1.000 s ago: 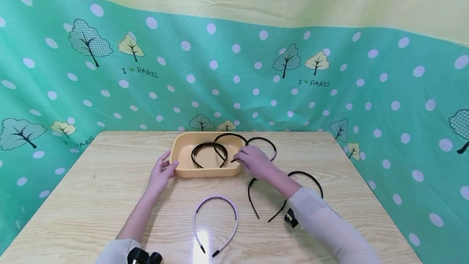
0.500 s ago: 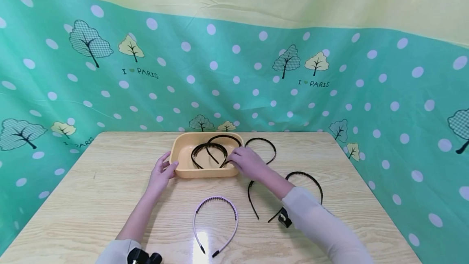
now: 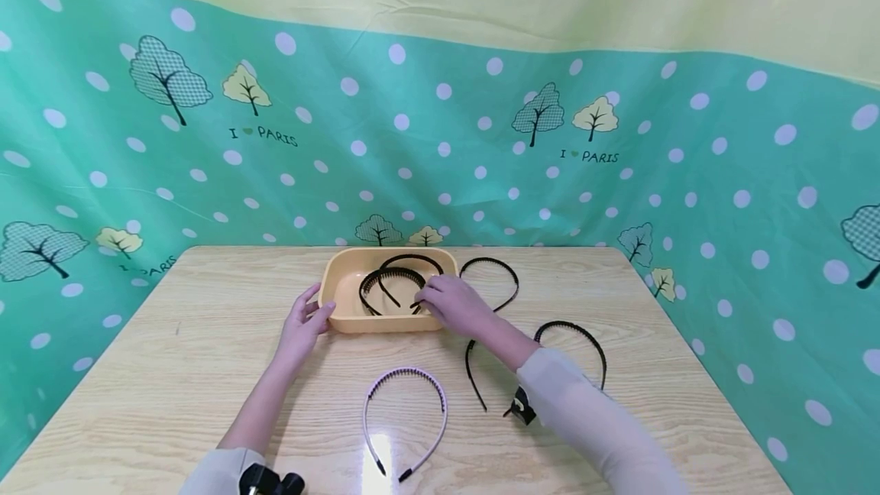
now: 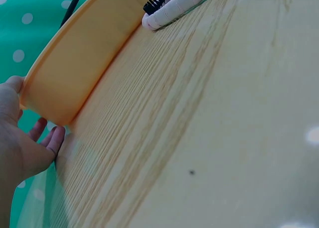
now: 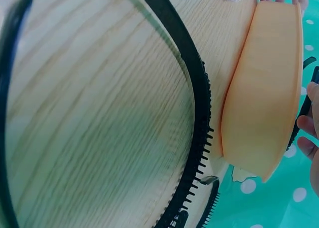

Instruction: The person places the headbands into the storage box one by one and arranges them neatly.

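My left hand [image 3: 302, 319] grips the left end of a pale orange plastic tray [image 3: 385, 324], its thumb at the rim and its fingers against the side. Over the tray's right part, my right hand [image 3: 457, 305] pinches a black toothed headband [image 3: 412, 257] near one end. The arch of this headband spans the tray, above dark headbands [image 3: 370, 279] lying inside, which it overlaps in the head view. In the right wrist view, fingers [image 5: 308, 122] hold the dark band just past the tray's rim.
A lilac headband [image 3: 409, 370] lies in front of the tray. To the right are a black headband [image 3: 517, 281] near the back and further black headbands [image 3: 584, 331], partly hidden under the right forearm. A green dotted curtain [image 3: 412, 136] hangs behind the wooden table [image 3: 206, 350].
My right hand has moved left over the tray, carrying the black headband further in. The left hand and the tray have stayed put.
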The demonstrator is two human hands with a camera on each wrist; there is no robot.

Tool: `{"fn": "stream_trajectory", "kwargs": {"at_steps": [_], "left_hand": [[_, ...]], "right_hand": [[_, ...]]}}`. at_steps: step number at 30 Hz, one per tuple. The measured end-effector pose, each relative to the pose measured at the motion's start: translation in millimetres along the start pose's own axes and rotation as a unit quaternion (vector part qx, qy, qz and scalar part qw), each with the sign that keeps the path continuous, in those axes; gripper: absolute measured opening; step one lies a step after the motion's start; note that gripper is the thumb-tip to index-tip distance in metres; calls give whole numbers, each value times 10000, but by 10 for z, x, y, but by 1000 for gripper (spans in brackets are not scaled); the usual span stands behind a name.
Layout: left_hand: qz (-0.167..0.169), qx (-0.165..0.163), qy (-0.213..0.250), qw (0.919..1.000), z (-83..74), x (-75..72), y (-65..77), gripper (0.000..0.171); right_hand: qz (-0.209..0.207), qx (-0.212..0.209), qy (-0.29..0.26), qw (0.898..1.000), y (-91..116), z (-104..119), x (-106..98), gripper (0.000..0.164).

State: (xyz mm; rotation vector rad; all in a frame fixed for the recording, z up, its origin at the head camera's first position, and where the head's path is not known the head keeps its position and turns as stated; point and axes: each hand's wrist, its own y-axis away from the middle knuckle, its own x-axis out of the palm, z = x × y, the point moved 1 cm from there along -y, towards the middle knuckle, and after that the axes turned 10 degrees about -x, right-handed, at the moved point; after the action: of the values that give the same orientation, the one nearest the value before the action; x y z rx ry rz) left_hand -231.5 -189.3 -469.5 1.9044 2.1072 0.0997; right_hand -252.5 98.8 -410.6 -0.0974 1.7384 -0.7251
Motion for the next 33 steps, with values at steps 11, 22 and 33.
{"fn": "stream_trajectory", "kwargs": {"at_steps": [11, 22, 33], "left_hand": [[12, -15, 75, 10000, -13, 6, -4, 63], [57, -9, 129, 9999, -3, 16, 3, 62], [87, -63, 79, 9999, -32, 1, 26, 62]], "right_hand": [[160, 56, -14, 9999, -84, 48, 79, 9], [511, 192, 161, 9984, -123, 99, 154, 10], [774, 352, -2, 9964, -158, 95, 150, 12]]}}
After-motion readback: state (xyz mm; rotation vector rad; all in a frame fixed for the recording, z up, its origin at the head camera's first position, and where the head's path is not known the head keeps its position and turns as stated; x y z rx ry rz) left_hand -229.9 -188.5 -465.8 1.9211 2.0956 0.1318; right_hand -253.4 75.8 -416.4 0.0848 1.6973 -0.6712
